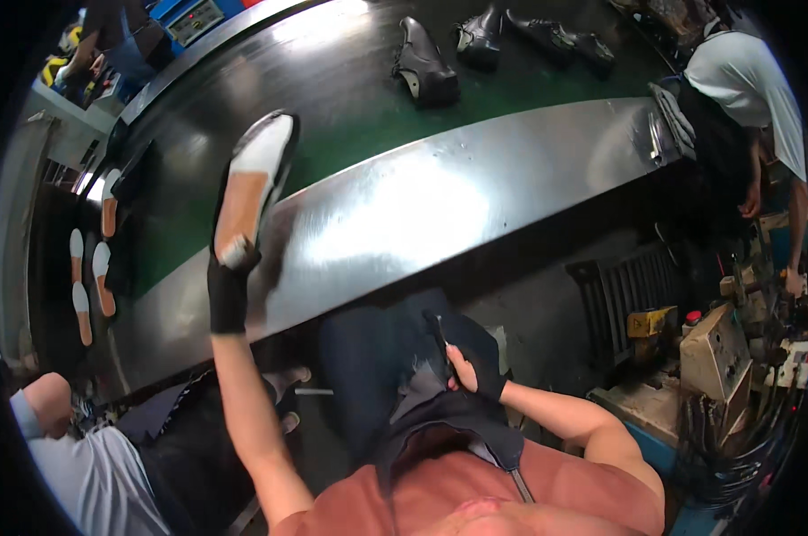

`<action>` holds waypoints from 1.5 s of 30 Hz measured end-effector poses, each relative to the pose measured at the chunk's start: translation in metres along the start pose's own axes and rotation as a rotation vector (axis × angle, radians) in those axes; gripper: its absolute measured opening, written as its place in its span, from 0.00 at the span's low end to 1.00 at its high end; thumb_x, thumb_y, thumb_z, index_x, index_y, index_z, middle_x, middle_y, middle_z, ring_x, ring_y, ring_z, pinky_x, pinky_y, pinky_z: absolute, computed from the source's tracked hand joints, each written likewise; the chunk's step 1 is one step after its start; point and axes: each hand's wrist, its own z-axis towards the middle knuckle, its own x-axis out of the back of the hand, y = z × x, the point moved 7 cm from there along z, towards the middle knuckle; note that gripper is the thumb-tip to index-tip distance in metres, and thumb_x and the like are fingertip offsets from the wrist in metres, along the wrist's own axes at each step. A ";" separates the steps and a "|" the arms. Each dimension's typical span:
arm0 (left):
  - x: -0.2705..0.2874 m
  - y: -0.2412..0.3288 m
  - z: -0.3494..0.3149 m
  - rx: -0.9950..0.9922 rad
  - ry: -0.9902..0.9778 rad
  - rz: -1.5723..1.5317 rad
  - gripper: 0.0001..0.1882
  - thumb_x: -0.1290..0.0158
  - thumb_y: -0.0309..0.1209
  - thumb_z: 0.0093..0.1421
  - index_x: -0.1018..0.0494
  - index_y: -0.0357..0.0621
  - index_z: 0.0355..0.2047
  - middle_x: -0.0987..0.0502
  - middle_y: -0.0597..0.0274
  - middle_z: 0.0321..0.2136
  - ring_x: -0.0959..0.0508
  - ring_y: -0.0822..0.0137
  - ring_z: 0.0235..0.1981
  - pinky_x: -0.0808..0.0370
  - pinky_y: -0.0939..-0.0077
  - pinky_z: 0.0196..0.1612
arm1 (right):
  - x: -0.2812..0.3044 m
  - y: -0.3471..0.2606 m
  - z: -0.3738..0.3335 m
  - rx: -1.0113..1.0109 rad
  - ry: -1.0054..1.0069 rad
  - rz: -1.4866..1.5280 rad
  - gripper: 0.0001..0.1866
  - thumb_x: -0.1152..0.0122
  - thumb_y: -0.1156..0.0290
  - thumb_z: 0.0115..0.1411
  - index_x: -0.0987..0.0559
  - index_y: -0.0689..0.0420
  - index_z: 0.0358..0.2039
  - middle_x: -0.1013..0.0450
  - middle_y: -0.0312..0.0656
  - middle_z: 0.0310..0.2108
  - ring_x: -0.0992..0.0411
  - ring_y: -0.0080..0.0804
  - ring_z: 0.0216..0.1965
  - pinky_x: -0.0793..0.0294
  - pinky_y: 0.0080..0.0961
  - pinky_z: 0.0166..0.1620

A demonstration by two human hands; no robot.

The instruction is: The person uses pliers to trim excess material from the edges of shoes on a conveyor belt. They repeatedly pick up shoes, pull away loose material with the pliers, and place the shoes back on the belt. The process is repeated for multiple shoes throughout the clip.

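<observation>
Rust shirt (578, 478) | left fingers (237, 252): shoe (246, 192) | over steel ledge (377, 210) edge (room rightward)

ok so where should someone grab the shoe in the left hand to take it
Probably the white far end of the shoe, from across the green surface: it points away and looks free, while the left hand grips the near end.

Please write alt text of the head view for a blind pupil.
A person's dark-gloved left hand holds a shoe, its white-and-tan underside showing, over a metal-edged green surface. The right hand, lower in view, grips a thin dark object. Black shoes sit at its far side; others, undersides showing, lie at left.
</observation>
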 end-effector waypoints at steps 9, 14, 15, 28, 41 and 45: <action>-0.040 0.020 -0.243 -0.346 -0.023 0.067 0.34 0.37 0.29 0.44 0.35 0.40 0.53 0.33 0.54 0.54 0.31 0.61 0.54 0.34 0.66 0.57 | 0.001 -0.014 -0.097 0.056 0.046 0.096 0.25 0.66 0.47 0.69 0.29 0.57 0.37 0.30 0.37 0.18 0.30 0.22 0.19 0.29 0.20 0.27; -0.150 0.056 -0.243 -0.586 -0.288 0.283 0.21 0.40 0.33 0.52 0.27 0.40 0.46 0.30 0.53 0.51 0.31 0.59 0.55 0.34 0.64 0.56 | -0.001 -0.058 -0.131 0.192 -0.006 0.032 0.25 0.64 0.47 0.69 0.31 0.57 0.32 0.29 0.37 0.21 0.30 0.22 0.24 0.30 0.20 0.31; -0.165 0.056 -0.236 -0.574 -0.310 0.316 0.18 0.41 0.32 0.52 0.25 0.39 0.43 0.28 0.52 0.49 0.29 0.58 0.53 0.32 0.65 0.54 | -0.003 -0.059 -0.132 0.186 -0.027 0.042 0.24 0.64 0.48 0.69 0.31 0.57 0.32 0.30 0.37 0.22 0.30 0.22 0.24 0.30 0.20 0.31; -0.170 -0.005 -0.192 -0.210 -0.252 -0.163 0.36 0.69 0.57 0.66 0.22 0.36 0.33 0.22 0.55 0.37 0.25 0.62 0.43 0.32 0.68 0.52 | -0.076 -0.069 -0.090 0.241 -0.296 0.297 0.23 0.65 0.56 0.71 0.26 0.60 0.46 0.27 0.37 0.38 0.31 0.23 0.40 0.33 0.22 0.48; -0.172 0.014 -0.214 -0.231 -0.142 -0.195 0.37 0.70 0.56 0.66 0.23 0.35 0.31 0.23 0.56 0.38 0.29 0.60 0.49 0.38 0.63 0.57 | -0.067 -0.070 -0.090 0.053 -0.703 0.398 0.30 0.67 0.49 0.70 0.35 0.62 0.58 0.27 0.48 0.44 0.28 0.32 0.46 0.33 0.28 0.56; -0.168 0.017 -0.214 -0.282 -0.125 -0.177 0.34 0.71 0.53 0.68 0.23 0.36 0.33 0.22 0.56 0.36 0.28 0.59 0.47 0.37 0.63 0.56 | -0.101 -0.069 -0.103 -0.158 -1.067 1.120 0.35 0.68 0.45 0.67 0.35 0.68 0.55 0.30 0.63 0.48 0.31 0.59 0.51 0.33 0.47 0.57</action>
